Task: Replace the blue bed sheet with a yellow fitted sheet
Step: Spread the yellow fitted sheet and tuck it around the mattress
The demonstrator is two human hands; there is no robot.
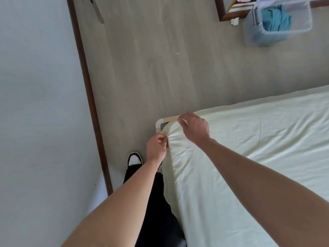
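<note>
The pale yellow fitted sheet (249, 148) covers the mattress at the right and is bunched at the bed's near-left corner. My left hand (156, 147) pinches the gathered hem of the sheet at that corner. My right hand (195, 127) grips the sheet's edge on top of the corner, fingers curled over it. The light wooden bed frame corner (159, 123) shows just beyond the sheet. The blue bed sheet (275, 17) lies crumpled in a clear plastic basket (252, 34) at the top right.
A white wall (39, 104) with a dark baseboard (89, 97) runs along the left, leaving a narrow strip of grey wood floor (151, 59). My shoe (134, 158) and dark trouser leg stand beside the bed. A dark-framed mirror (229, 13) leans at the top.
</note>
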